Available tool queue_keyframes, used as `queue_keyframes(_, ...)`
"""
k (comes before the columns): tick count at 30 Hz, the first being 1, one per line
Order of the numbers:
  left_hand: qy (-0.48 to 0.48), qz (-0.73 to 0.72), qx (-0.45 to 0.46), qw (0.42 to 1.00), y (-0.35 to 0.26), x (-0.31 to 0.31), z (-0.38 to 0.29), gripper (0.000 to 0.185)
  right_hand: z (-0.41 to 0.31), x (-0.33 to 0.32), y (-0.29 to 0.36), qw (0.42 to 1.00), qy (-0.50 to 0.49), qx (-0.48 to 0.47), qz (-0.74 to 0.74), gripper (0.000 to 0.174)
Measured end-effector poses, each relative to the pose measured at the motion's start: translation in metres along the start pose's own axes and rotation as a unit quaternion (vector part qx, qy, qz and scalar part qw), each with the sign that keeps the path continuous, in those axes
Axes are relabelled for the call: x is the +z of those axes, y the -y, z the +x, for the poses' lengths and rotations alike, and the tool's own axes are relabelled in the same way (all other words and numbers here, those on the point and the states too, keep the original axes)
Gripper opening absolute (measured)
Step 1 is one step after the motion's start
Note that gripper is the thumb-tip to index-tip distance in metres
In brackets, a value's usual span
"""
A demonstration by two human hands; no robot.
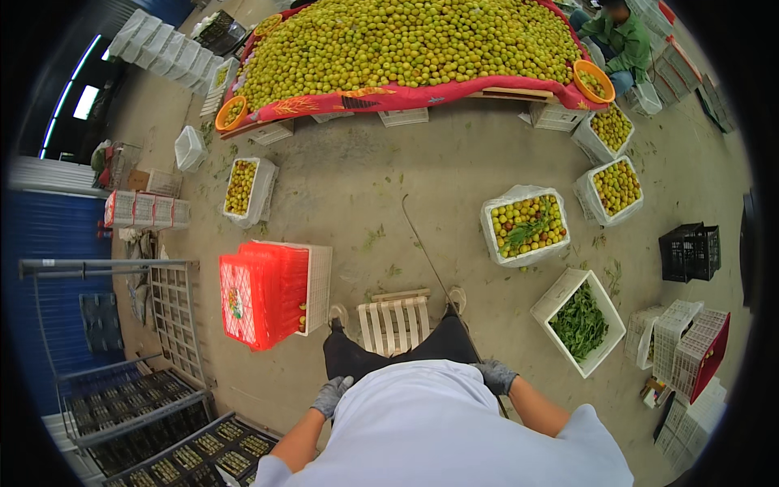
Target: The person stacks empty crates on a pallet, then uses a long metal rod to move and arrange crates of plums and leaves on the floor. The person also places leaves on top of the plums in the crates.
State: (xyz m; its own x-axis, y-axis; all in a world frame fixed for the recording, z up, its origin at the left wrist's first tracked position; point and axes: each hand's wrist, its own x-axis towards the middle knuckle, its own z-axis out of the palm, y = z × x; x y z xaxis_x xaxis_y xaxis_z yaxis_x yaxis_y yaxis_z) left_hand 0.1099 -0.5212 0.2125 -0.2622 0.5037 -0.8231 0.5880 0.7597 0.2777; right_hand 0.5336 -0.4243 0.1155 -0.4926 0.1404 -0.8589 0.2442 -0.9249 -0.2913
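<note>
My right hand (pixel 498 376), in a grey glove, is closed around a long thin metal rod (pixel 431 259) beside my right hip. The rod slants forward over the floor and ends in a small hook. Against the left side of my white shirt rests my left hand (pixel 331 395), also gloved; its fingers are partly hidden, and I cannot tell whether it grips the cloth. Between my feet stands a low slatted wooden stool (pixel 394 322). Left of it is a white plastic crate (pixel 319 286) with red mesh covers (pixel 265 295) stacked against it and a few fruits showing.
Ahead, green-yellow jujube-like fruits (pixel 401 42) cover a platform with a red cloth (pixel 389 97). Lined fruit crates (pixel 526 226) and a crate of green leaves (pixel 578 322) stand right. A metal rack (pixel 176 322) stands left. A person in green (pixel 627 45) sits far right.
</note>
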Motion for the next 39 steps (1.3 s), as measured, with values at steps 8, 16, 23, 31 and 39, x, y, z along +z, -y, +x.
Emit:
queue_keyframes(8,0.294,0.052,-0.039,0.954,-0.010,-0.132,0.112,0.060,-0.027,0.073,0.056,0.988,-0.068,0.098,0.102,0.038)
queue_keyframes(16,0.232,0.211,0.182,0.932,-0.075,-0.033,0.437,0.058,0.105,0.104,0.081,0.957,-0.271,0.052,0.088,0.039)
queue_keyframes(23,0.354,0.415,0.132,0.828,0.014,0.182,0.587,0.089,0.214,-0.042,0.105,0.875,-0.477,0.018,-0.080,0.048)
queue_keyframes(31,0.513,0.352,0.187,0.760,0.018,0.279,0.604,0.081,0.282,-0.110,0.113,0.862,-0.491,-0.050,0.112,0.042)
queue_keyframes(39,0.146,0.068,0.311,0.937,-0.148,0.316,0.709,0.049,0.270,-0.133,0.070,0.874,-0.450,-0.163,0.088,0.024)
